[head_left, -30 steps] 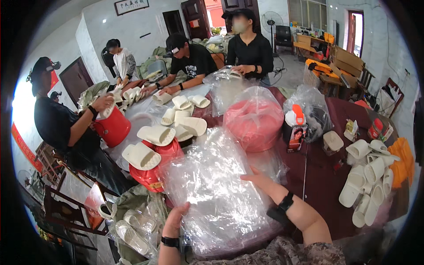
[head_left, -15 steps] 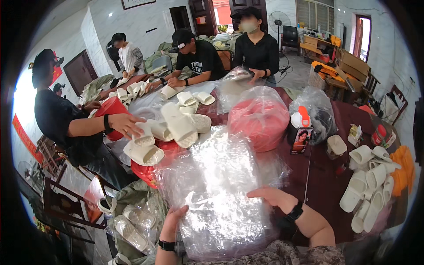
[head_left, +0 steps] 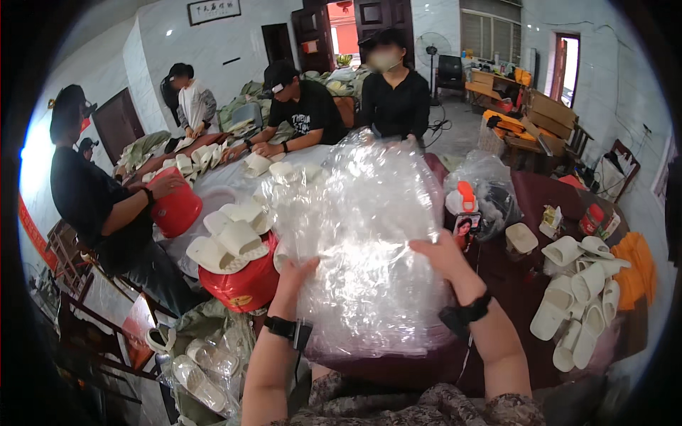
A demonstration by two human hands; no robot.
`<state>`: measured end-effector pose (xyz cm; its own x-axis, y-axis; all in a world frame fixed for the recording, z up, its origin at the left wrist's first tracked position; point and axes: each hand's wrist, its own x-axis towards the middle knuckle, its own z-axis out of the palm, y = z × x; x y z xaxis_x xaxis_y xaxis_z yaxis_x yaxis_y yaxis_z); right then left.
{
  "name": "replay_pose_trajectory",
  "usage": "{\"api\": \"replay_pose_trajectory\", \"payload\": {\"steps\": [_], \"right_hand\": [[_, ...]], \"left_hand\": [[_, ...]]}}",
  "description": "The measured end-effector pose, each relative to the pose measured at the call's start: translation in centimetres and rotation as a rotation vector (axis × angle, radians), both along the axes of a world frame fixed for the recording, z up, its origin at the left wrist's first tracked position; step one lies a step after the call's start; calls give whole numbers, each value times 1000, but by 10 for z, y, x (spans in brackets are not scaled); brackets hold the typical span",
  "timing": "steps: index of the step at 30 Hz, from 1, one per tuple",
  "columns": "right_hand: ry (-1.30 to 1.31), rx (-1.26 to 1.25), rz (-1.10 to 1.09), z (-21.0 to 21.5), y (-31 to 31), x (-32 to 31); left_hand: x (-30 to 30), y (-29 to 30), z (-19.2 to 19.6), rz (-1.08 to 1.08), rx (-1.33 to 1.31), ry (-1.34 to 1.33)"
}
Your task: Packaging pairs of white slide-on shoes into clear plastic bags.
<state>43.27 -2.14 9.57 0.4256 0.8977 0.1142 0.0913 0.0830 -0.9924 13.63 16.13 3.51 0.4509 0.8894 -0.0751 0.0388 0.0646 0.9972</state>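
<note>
In the head view, the left hand [head_left: 290,280] is clamped on the left edge of the clear plastic sheets [head_left: 369,284], thumb on top (its other fingers are hidden). The right hand [head_left: 452,260] grips the opposite edge likewise. The sheets are between both hands, over the dark red counter [head_left: 499,298].

Both forearms enter from the lower edge; left forearm [head_left: 268,373] near upright, right forearm [head_left: 499,351] slanting inward; left hand [head_left: 291,280] and right hand [head_left: 449,261] well apart, both gripping, right slightly higher in view; thumbs on top, pointing toward each other; the other fingers mostly hidden.
</note>
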Motion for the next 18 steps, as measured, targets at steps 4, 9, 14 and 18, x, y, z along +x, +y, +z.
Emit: {"api": "replay_pose_trajectory", "payload": {"steps": [4,9,14,18], "right_hand": [[-243,-58,-68,-66,31,7],[-604,-159,-295,-87,35,-4],[-968,-111,-282,-60,32,-43],[-1251,-11,-224,-71,44,-84]], "left_hand": [[3,2,-49,89,51,283],[2,-21,-37,495,1189,876],[32,-66,52,35,718,635],[70,-33,-21,-189,189,232]]}}
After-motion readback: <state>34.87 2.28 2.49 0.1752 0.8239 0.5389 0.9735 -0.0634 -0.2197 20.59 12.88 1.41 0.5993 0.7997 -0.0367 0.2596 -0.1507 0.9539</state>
